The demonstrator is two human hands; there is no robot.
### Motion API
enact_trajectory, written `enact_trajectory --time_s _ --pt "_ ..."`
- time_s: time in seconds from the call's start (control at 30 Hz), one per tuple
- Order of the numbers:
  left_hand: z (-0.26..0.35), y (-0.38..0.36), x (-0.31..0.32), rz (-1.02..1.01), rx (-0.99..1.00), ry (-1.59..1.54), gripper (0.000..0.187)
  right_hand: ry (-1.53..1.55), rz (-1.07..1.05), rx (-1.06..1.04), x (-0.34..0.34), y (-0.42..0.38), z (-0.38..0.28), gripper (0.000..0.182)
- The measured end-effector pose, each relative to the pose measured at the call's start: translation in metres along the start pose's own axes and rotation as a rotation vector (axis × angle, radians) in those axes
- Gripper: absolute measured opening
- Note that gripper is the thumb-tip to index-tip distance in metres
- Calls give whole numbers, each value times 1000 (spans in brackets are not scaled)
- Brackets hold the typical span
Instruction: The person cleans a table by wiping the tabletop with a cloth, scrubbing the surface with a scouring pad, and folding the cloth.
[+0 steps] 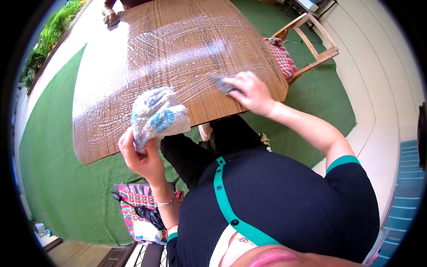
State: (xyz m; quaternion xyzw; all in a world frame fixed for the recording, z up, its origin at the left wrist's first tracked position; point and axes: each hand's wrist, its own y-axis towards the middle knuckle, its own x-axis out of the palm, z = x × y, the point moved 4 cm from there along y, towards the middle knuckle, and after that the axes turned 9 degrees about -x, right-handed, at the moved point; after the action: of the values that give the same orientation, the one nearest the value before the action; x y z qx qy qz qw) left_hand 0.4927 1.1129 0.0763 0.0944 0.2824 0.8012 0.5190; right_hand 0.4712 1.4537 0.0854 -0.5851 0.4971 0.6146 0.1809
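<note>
My left hand (144,161) is wrapped round the lower end of a bunched white and blue cloth (159,115), held up by the near edge of the wooden table (187,49). Out over the near right part of the tabletop, my right hand (252,94) is closed on a grey scrubbing pad (222,84), which lies against the wood. Streaks of whitish suds cover much of the table's surface.
At the table's far left corner, another person's hand (110,18) holds a dark pad. A wooden chair (307,40) with a red and white cushion stands at the right. Below left is a seat with a colourful woven cover (129,196). Green carpet (58,178) surrounds the table.
</note>
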Motion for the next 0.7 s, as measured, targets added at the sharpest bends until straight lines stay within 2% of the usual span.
enact_trajectory --time_s 0.1,0.13,0.2,0.23,0.3,0.37,0.47,0.5,0.57,0.63,0.7 --pt "7 0 15 -92 13 -25 32 163 123 -174 39 40 -66 38" --pt "9 0 19 -95 17 -26 32 220 125 -166 52 48 -76 38" --pt "13 2 28 -113 43 -17 33 384 88 43 63 49 -76 45" --pt "13 1 32 -128 45 -25 33 377 93 58 56 43 -69 45" --pt "11 -1 38 -122 28 -14 34 173 86 -98 23 20 -48 51" --pt "15 -2 47 -138 47 4 34 96 42 99 -6 -22 -1 51" --pt "21 -2 62 -194 93 98 41 -20 142 369 -47 -87 57 49" --pt "21 -2 66 -219 102 110 43 9 146 384 -56 -102 74 48" --pt "17 -4 76 -260 117 132 48 44 150 395 -57 -102 95 47" --pt "12 -6 83 -285 129 191 48 14 85 252 -54 -84 109 44" --pt "13 -7 88 -290 179 253 46 30 88 272 -41 -55 134 44"
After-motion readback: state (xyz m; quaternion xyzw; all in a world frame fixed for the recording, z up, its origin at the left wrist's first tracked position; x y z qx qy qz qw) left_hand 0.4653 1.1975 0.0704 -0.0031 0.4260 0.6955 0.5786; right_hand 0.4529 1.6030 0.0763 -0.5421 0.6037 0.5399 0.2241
